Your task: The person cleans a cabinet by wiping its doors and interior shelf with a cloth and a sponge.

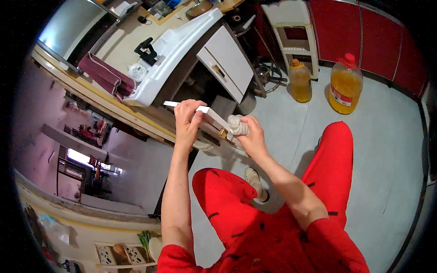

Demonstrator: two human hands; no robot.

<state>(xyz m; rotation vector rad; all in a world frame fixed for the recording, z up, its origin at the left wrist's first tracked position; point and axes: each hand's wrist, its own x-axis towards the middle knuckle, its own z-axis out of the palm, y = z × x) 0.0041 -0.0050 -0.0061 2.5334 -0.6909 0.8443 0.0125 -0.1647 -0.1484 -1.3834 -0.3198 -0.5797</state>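
Below the white sink, one white cabinet door (214, 119) stands swung out and is seen almost edge-on. My left hand (186, 120) is closed over its top edge, thumb on one side and fingers on the other. In my right hand (254, 139) is a crumpled whitish cloth (237, 126), pressed against the door's face beside a small brass-coloured handle (223, 133). The second white cabinet door (226, 63) is to the right, with a handle of its own. Between the doors, the dark cabinet inside is only partly visible.
A white sink (177, 50) tops the cabinet. Two bottles of yellow liquid, one orange-capped (300, 84) and one larger with a red cap (345, 88), stand on the pale floor. Behind them are a plastic shelf rack (296, 43) and red cupboards (337, 34). A metal stand (266, 75) is beside the cabinet.
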